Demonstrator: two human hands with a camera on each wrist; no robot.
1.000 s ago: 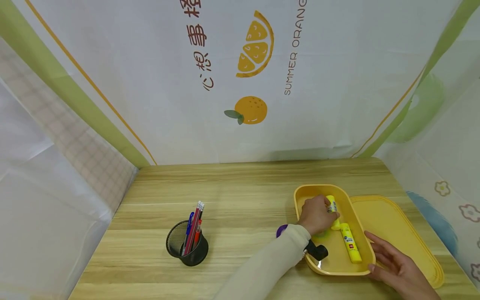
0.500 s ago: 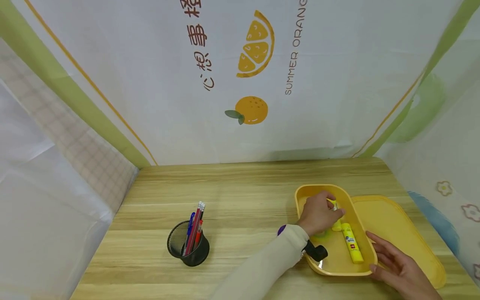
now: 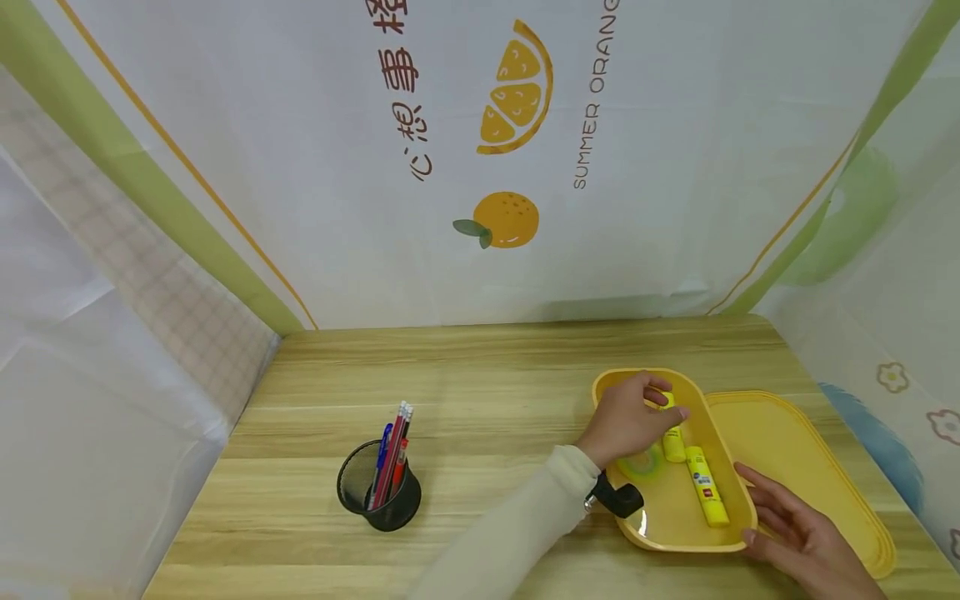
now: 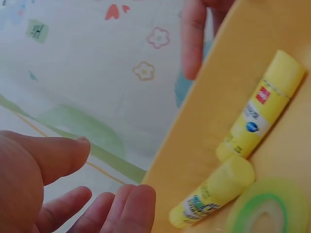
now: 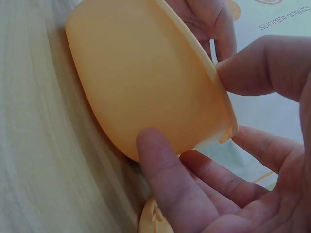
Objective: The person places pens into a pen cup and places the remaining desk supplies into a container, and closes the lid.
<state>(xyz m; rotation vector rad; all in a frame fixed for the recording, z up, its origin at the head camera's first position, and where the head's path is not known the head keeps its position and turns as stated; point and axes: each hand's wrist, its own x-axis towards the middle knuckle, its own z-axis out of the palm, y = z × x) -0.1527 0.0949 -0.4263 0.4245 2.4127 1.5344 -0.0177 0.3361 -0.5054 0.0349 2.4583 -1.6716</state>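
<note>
A yellow plastic box (image 3: 678,529) holds two yellow glue sticks and a yellow-green roll of tape (image 4: 235,213). My left hand (image 3: 626,417) hovers over the box's far left part, fingers loose and nothing between them. Just under its fingertips lies the far glue stick (image 3: 674,443); the left wrist view shows a gap between hand and stick. The near glue stick (image 3: 707,487) lies along the right side of the box. At the near right corner, my right hand (image 3: 795,525) holds the box, thumb at the rim and fingers spread on the outer wall (image 5: 146,82).
A flat yellow lid (image 3: 780,450) lies on the wooden table right of the box. To the left stands a black mesh pen cup (image 3: 390,504) with several pencils and pens. Printed cloth (image 3: 360,267) hangs behind the table and along its sides.
My left hand's fingers have come off the far glue stick and risen slightly, leaving it in the box. More of the tape roll shows. My right hand stays at the box corner.
</note>
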